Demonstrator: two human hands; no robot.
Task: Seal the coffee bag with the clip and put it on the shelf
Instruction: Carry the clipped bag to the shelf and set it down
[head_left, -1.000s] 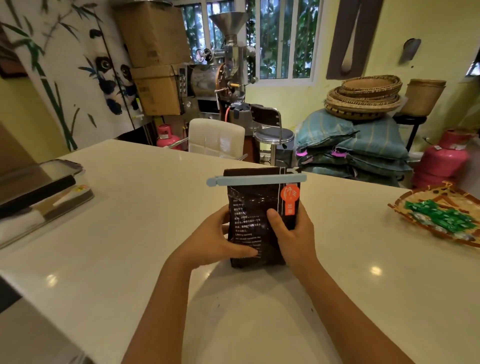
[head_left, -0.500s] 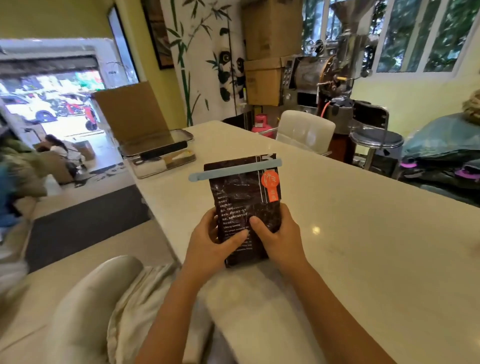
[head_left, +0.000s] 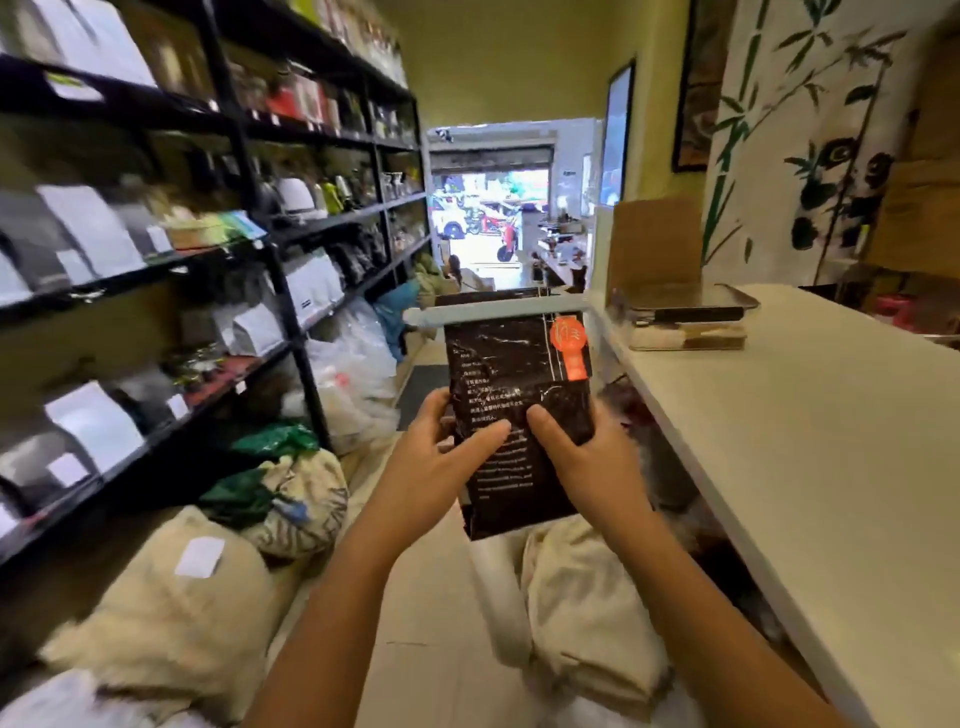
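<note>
Both thumbs pressed flat on the bag's (head_left: 519, 410) front, fingers wrapped behind: left hand (head_left: 441, 457) and right hand (head_left: 592, 457) clamp its lower half from either side. Bag held upright in the air, long axis vertical, printed face toward the camera, bottom edge free. Clip (head_left: 493, 313) runs crosswise along the bag's top, looks closed, so sealing appears done. Shelf (head_left: 291, 332) stands left of the bag, well apart; left hand is nearer it. Counter (head_left: 810, 441) right of the bag

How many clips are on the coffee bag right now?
1. A single pale blue clip runs across the top of the coffee bag, held upright in both hands.
</note>
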